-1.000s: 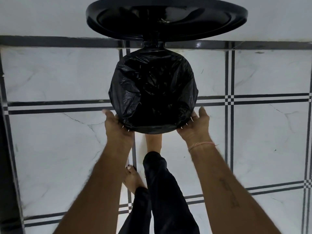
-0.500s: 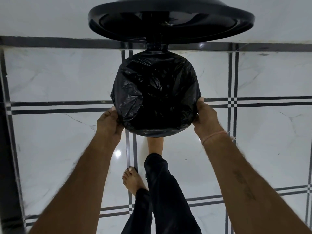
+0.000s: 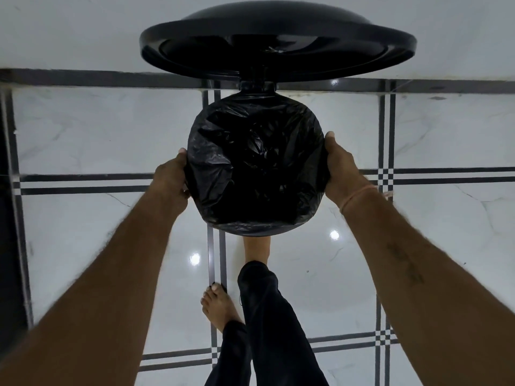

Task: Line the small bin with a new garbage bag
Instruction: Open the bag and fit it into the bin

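Observation:
The small black bin stands on the tiled floor with its round lid (image 3: pixel 278 48) swung up and open. A black garbage bag (image 3: pixel 250 168) lines the bin, and its crinkled edge is folded out over the whole rim. My left hand (image 3: pixel 171 179) grips the bag's folded edge at the rim's left side, fingers curled under it. On the right side my right hand (image 3: pixel 341 168) holds the edge, thumb on top and fingers hidden below the rim. The bin's body is hidden under the bag.
One bare foot (image 3: pixel 255 249) reaches under the bin's near side; the other foot (image 3: pixel 218 307) stands on the floor behind it. A white wall (image 3: pixel 83 32) runs just behind the bin. A dark edge (image 3: pixel 8 246) borders the far left.
Both hands have slid from the near part of the rim outward and further along its left and right sides. The lid stays open.

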{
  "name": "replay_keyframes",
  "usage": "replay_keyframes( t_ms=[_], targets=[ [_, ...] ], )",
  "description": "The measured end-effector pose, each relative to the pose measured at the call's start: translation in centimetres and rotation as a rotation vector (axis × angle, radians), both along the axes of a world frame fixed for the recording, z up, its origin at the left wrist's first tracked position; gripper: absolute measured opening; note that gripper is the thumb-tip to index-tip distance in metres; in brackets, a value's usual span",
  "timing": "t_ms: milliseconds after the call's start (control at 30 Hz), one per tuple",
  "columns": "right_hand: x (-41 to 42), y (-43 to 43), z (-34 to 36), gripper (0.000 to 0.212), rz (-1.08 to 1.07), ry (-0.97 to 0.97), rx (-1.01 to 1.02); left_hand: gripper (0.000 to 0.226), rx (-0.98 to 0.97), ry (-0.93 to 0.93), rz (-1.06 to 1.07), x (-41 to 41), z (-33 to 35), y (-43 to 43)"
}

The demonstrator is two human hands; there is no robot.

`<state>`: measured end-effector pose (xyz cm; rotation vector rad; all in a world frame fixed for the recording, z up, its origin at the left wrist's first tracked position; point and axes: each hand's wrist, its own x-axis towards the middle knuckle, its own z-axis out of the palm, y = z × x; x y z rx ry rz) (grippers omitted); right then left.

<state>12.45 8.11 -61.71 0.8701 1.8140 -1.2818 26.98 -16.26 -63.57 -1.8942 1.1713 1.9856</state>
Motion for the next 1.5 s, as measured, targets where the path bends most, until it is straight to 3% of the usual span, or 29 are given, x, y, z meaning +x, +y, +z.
replay_keyframes(
  t_ms=[100,167,300,400,533,667,867,967,1033,1100,1233,1367,1500],
  targets=[
    [-0.3,0.2,0.2,0.043,0.031,0.007,0.031,0.011,-0.069,-0.019,-0.153,-0.7,-0.1,-1.5],
    [-0.9,0.1,0.3,0.048,0.090,0.071,0.058,0.015,-0.202,0.006,-0.200,-1.4,0.0,-2.0],
    [-2.8,-1.5,0.8,0.049,0.142,0.134,-0.041,0.022,-0.243,0.246,-0.208,-3.4,0.9,-1.7],
    [-3.3,-2.0,0.3,0.037,0.156,0.157,-0.043,0.017,-0.222,0.385,-0.250,-3.2,1.1,-1.7],
    [-3.0,-1.2,-0.5,0.034,0.103,0.180,-0.088,0.024,-0.259,0.320,-0.322,-0.6,0.3,-2.3],
    [-3.1,-1.2,-0.4,0.038,0.068,0.185,-0.101,0.033,-0.205,0.324,-0.253,1.4,-0.3,-2.0],
    [-3.1,-1.1,0.1,0.028,0.066,0.169,-0.099,0.031,-0.163,0.076,-0.120,-0.5,-1.4,-1.3],
    [-3.0,-1.1,0.1,0.029,0.070,0.167,-0.097,0.034,-0.330,0.119,-0.010,-1.0,-1.1,-0.5],
    [-3.0,-1.1,0.1,0.031,0.070,0.172,-0.091,0.044,-0.498,0.227,-0.146,-0.6,-0.5,0.8],
    [-3.0,-1.1,0.3,0.033,0.064,0.171,-0.088,0.053,-0.667,0.251,-0.467,0.2,-0.7,1.6],
    [-2.9,-1.2,0.5,0.031,0.050,0.161,-0.106,0.037,-0.948,0.134,-0.798,0.9,-1.9,0.9],
    [-3.0,-1.0,0.3,0.034,0.043,0.169,-0.111,0.056,-0.762,0.134,-0.796,0.3,-1.4,0.8],
    [-3.0,-0.9,0.2,0.036,0.050,0.154,-0.121,0.048,-0.662,0.135,-0.677,0.6,-1.2,0.0]
  ],
)
